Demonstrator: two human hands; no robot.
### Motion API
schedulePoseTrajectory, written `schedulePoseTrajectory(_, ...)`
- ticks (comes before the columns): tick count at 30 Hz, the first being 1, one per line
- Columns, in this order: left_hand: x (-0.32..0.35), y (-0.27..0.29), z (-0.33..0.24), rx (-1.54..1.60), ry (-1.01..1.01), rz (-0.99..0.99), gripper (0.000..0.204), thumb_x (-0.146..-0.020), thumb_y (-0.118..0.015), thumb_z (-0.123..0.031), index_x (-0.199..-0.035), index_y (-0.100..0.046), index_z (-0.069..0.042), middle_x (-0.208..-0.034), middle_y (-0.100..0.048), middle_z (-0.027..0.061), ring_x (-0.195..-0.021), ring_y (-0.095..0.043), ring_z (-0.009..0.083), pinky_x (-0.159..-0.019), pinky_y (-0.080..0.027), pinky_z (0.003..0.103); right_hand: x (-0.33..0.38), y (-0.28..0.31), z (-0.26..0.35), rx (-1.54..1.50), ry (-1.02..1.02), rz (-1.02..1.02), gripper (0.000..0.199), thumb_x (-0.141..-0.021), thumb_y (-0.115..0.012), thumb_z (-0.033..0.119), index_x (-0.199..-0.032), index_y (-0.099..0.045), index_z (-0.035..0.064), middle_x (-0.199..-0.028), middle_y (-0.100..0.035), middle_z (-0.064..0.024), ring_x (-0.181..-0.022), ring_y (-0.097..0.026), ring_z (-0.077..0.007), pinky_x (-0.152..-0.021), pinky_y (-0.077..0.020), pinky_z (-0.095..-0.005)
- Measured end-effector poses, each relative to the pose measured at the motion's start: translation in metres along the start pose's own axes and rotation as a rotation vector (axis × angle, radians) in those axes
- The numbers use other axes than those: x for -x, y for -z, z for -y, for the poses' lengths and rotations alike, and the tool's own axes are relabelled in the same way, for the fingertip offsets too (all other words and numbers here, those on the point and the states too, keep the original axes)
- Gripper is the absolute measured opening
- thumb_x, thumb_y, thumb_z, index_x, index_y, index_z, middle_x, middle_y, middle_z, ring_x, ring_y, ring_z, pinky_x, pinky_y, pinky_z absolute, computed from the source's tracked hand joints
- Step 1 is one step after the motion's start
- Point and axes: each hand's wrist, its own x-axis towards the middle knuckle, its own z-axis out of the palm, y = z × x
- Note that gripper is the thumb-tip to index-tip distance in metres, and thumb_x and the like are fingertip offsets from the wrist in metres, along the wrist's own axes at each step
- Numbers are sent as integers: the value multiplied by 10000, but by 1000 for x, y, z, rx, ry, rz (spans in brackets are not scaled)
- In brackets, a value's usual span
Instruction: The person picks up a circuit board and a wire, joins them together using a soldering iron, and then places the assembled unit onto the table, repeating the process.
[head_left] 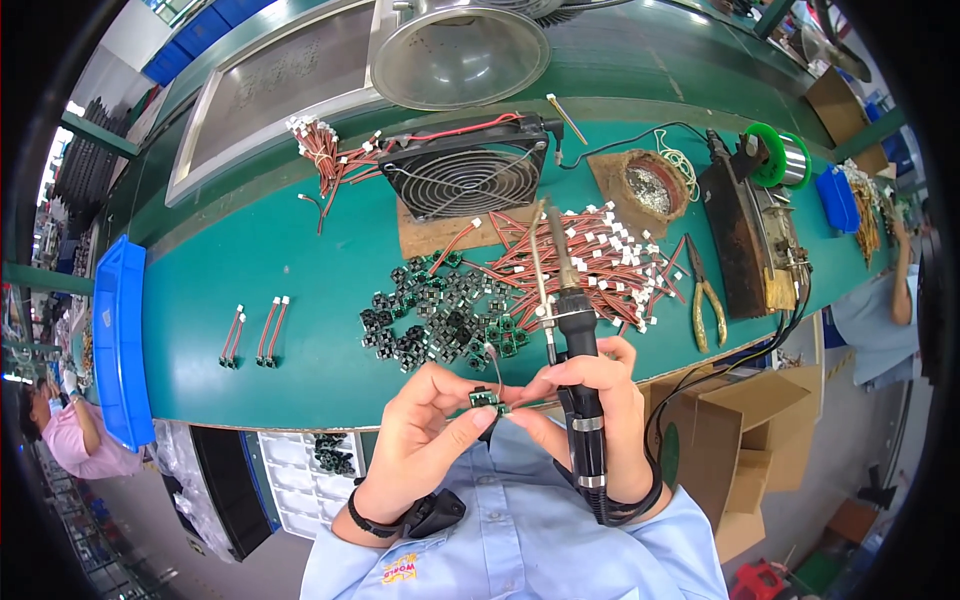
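Left hand [425, 425] pinches a small green circuit board [484, 398] at the tabletop's [290, 290] near edge; right hand [600, 400] grips the soldering iron [572, 320], fingertips on the board too.

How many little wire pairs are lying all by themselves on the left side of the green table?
2. One wire pair lies farthest left on the green table; the other wire pair lies just to its right. More wires sit in piles farther right.

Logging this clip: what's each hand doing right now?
Left hand: pinching a small green component.
Right hand: gripping the soldering iron, fingertips on that component.
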Motion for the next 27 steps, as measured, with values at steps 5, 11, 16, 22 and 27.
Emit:
schedulePoseTrajectory(5,-7,1,4,21,-52,-82,98,-896,-498,12,-918,-409,-22,-1052,-614,197,-1021,-588,239,-885,-436,324,0,10,1,262,22,-59,457,-703,-762,168,-1072,-501,103,-804,-660,17,-852,-553,-177,-933,-274,-416)
schedulePoseTrajectory(11,-9,9,7,-24,-188,-191,96,-900,-495,-6,-905,-404,-34,-1019,-624,178,-983,-598,216,-853,-447,295,19,32,-39,237,-94,-217,410,-823,-638,252,-1141,-452,71,-951,-647,-76,-952,-527,-157,-960,-302,-402)
schedulePoseTrajectory(16,-11,3,7,22,-129,-294,78,-887,-505,-28,-902,-430,-44,-983,-629,155,-907,-579,168,-843,-426,287,4,39,-63,299,-292,-398,404,-785,-652,195,-1131,-512,43,-888,-626,-65,-928,-521,-220,-954,-298,-385)
schedulePoseTrajectory(22,-11,13,9,33,-150,-301,91,-900,-503,-11,-919,-416,-28,-1048,-616,174,-863,-593,125,-777,-468,261,28,34,-20,-32,-187,-421,417,-677,-727,209,-1050,-605,68,-773,-604,-59,-796,-549,-207,-913,-297,-406)
schedulePoseTrajectory(27,-14,6,10,11,-183,-285,80,-897,-496,-10,-923,-424,-32,-1035,-621,175,-922,-593,156,-832,-445,284,45,47,-6,39,121,87,372,-578,-796,252,-912,-679,136,-741,-603,-10,-661,-567,-141,-887,-292,-388)
